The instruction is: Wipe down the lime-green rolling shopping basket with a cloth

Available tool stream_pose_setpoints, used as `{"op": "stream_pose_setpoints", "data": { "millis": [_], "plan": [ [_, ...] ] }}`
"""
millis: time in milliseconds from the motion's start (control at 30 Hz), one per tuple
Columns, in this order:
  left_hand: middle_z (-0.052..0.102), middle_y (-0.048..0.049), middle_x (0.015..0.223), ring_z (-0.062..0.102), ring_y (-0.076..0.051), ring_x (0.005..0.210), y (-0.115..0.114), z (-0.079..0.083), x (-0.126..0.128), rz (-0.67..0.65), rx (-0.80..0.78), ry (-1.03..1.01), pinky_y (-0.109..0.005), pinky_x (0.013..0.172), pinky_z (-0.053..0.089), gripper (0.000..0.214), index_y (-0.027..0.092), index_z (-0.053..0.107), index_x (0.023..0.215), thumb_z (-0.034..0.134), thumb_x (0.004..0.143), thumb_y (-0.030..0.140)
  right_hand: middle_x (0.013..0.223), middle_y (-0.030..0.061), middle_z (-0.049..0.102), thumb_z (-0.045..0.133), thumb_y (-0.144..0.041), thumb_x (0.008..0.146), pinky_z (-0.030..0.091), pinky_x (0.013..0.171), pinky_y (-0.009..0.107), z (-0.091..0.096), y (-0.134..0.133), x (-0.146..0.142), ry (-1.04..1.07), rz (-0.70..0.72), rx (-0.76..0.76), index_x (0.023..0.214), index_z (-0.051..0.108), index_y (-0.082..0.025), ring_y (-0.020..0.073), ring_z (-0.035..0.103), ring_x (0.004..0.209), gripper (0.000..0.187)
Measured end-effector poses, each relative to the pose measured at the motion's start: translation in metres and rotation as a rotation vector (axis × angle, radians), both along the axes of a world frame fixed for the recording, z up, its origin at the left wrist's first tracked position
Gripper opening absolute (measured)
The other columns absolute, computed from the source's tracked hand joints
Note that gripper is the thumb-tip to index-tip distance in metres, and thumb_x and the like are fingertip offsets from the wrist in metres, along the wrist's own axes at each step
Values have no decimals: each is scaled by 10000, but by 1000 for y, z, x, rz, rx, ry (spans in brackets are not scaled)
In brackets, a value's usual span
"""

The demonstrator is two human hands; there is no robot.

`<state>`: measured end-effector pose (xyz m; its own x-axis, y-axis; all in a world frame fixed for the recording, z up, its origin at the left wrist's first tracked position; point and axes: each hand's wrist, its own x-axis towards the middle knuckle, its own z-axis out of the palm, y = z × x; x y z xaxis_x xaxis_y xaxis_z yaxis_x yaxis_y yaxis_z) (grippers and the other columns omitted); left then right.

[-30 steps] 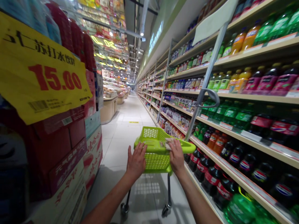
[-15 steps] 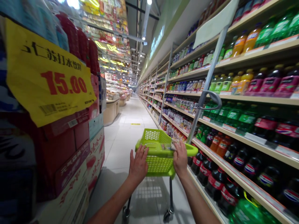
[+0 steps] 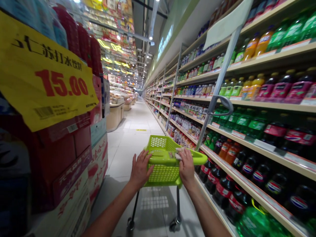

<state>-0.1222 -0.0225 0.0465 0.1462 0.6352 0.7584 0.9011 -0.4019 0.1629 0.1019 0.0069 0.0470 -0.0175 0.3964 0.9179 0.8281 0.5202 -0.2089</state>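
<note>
A lime-green shopping cart [image 3: 163, 178] with a perforated basket stands on the floor ahead of me. My left hand [image 3: 140, 168] touches the left end of its push handle [image 3: 161, 161], with the fingers stretched out and the thumb apart. On the right part of the handle, my right hand [image 3: 186, 168] presses a crumpled whitish cloth or tissue [image 3: 178, 154], its fingers curled over it. Most of that cloth is covered by the hand. Two dark legs with casters [image 3: 174, 223] show under the basket.
Long shelves [image 3: 249, 138] of bottled drinks run along the right, with a grey post [image 3: 218, 84] in front. Stacked drink cartons [image 3: 66, 158] and a yellow price sign [image 3: 59, 85] stand close on the left. A tiled aisle [image 3: 128, 141] leads away between them, past wooden display counters [image 3: 115, 117].
My left hand has shifted left on the handle and its thumb has spread. The right hand has slid slightly left, and more of the cloth shows. The view has turned slightly.
</note>
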Motion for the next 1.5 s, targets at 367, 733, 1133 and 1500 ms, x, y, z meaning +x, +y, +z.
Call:
{"op": "stream_pose_setpoints", "data": {
  "millis": [367, 733, 1133, 1500],
  "plan": [
    [586, -100, 1097, 481, -246, 1086, -5, 15, 32, 21, -58, -152, -406, 888, 367, 289, 173, 564, 998, 541, 718, 240, 1253, 93, 493, 383, -153, 790, 318, 994, 503, 2, 11, -1, -9, 117, -15, 1053, 600, -170, 229, 321, 1253, 342],
    [412, -113, 1332, 367, -238, 1224, -13, 9, 22, -257, -326, 13, -496, 1001, 258, 633, 163, 372, 1260, 443, 631, 160, 1305, 84, 439, 362, -131, 810, 338, 986, 512, -5, -33, -11, 9, 143, 30, 1134, 539, -183, 226, 301, 1268, 373],
    [507, -98, 1238, 427, -199, 1157, -22, 2, 76, -258, -261, 67, -384, 983, 313, 611, 152, 443, 1213, 419, 605, 91, 1267, 77, 475, 357, -120, 803, 354, 980, 502, -5, -74, 31, 56, -19, 48, 1096, 561, -189, 225, 359, 1229, 365],
    [366, -115, 1364, 300, -187, 1270, -11, -25, 106, -264, -403, 178, -429, 1030, 243, 711, 130, 314, 1297, 392, 598, 31, 1223, 70, 536, 376, -68, 854, 362, 984, 489, -55, -87, 34, -312, -28, 105, 1152, 533, -199, 209, 242, 1294, 362]
  ]
}}
